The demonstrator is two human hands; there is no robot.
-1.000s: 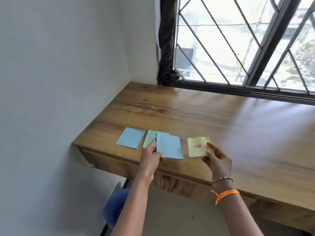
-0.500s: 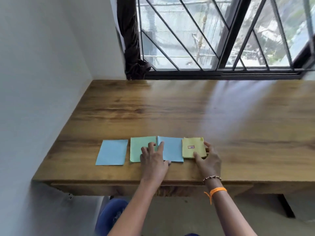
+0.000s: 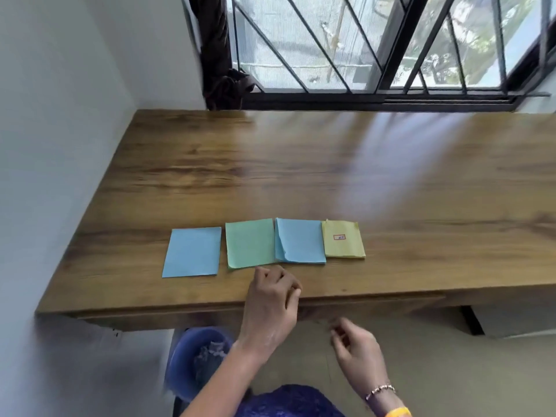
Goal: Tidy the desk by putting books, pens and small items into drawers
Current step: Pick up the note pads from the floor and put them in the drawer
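four booklets [image 3: 275,245] just beyond left fingers [image 3: 272,273] | both hands' fingers loosely curled, empty

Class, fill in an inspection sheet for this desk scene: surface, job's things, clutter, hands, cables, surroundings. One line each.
Surface: wooden desk, bare behind the row of pads.
Job's things: left blue pad, green pad, right blue pad overlapping the green pad's edge, yellow pad with a small red label; all in a row near the front edge.
Clutter: nothing seen.
Hands: left hand over the front edge, fingers loosely curled, holding nothing; right hand below the desk edge, empty.
Cables: nothing seen.
Surroundings: barred window, dark curtain, white wall, blue bin.
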